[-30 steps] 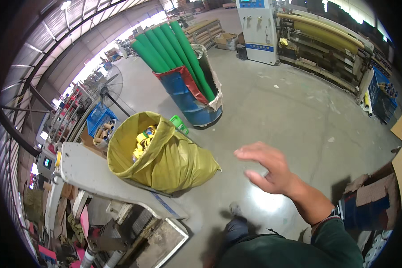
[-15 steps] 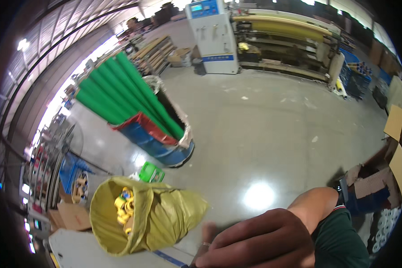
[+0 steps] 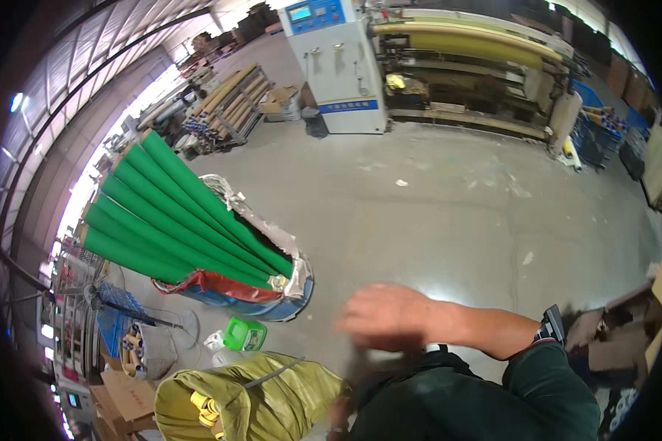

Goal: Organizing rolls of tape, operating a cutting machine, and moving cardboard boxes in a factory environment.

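Hands come to two: the right hand (image 3: 382,316) hovers above the floor (image 3: 449,228) with its forearm reaching in from the right, too blurred to tell whether the fingers are curled or spread; the left hand (image 3: 340,411), dim and partly hidden at the lower edge, gives no readable state either. One yellow sack (image 3: 294,389) lies left of both, its closed end just beside the left hand, contact unclear. Its long axis runs roughly left to right, the mouth gaping to the left and cut by the lower edge; at least two yellow rolls (image 3: 207,411) show inside. Just beyond stands one green jug (image 3: 244,335). Farther on, one blue drum (image 3: 272,312) with a ragged pale rim holds at least five long green rolls (image 3: 191,228), all leaning toward the upper left. Grey floor stretches broadly from the drum to brown cardboard (image 3: 618,342) at the right edge, and away to one white cabinet (image 3: 338,73) and one machine carrying a wide yellow roll (image 3: 471,44).
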The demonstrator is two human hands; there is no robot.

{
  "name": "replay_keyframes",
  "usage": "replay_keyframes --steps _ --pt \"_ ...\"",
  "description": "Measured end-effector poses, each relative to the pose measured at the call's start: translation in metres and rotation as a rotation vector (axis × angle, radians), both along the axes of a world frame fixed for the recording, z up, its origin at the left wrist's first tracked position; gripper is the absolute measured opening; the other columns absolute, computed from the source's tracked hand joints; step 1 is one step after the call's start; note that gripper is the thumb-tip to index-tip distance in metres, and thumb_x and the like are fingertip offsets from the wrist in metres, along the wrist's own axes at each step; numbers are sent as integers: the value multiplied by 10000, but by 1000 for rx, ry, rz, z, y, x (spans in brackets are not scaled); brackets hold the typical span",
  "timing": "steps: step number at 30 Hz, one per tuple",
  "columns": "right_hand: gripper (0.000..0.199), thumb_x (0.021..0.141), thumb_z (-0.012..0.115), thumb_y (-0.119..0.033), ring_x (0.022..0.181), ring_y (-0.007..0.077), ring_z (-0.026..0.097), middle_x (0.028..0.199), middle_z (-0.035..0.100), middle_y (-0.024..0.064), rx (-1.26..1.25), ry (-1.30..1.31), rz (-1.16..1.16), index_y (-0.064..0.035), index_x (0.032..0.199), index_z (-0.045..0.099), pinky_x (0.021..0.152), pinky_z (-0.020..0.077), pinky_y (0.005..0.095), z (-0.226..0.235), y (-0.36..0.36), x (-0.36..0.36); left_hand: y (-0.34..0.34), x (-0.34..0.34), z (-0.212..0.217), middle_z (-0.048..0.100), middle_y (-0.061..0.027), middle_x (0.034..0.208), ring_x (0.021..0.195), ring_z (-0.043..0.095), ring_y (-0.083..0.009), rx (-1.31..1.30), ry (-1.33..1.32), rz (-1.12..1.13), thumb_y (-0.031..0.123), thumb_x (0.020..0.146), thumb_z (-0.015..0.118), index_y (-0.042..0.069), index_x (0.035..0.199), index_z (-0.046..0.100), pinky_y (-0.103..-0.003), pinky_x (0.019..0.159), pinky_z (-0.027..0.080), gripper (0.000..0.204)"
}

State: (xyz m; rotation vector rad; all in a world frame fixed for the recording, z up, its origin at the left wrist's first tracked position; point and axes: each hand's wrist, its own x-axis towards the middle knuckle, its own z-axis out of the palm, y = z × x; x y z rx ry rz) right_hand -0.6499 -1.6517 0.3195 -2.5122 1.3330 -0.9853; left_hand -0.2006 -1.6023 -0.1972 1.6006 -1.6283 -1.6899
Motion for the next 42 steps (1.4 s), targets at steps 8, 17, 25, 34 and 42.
replay_keyframes --steps 8,17,25,34,42 --pt "366 689 599 -247 876 308 534 913 557 139 709 261 -359 -64 1000 539 742 436 412 -234 -138 -161 -127 -129 71 592 -131 876 763 567 -267 -83 -322 -164 166 659 600 111 872 617 -391 673 448 221" --pt "380 689 578 -336 959 292 525 1018 566 116 1739 168 -472 -105 991 587 776 427 422 -413 -10 -222 -402 -205 -16 596 -69 742 735 585 -235 -1134 -596 -456 267 617 649 148 731 614 -379 619 488 169" --pt "360 684 589 -315 898 275 546 965 586 107 1675 -397 -797 -101 973 590 743 433 392 -421 -94 -293 -638 -387 51 495 7 624 492 442 -87 -240 184 -24 154 808 501 79 698 509 -214 460 367 133" --pt "269 736 582 -93 675 208 602 857 611 100 1272 -1119 -994 -7 989 545 566 483 300 -430 -334 -528 -623 -488 10 578 -35 691 549 559 -142 162 228 236 234 759 552 50 791 622 -248 462 436 200" --pt "163 724 569 -48 591 150 561 765 593 71 1015 -1117 -1022 -33 884 543 516 441 267 -361 -473 -629 -644 -543 95 587 -90 705 602 582 -171 -472 -387 -618 176 739 569 -61 911 578 -271 503 454 292"
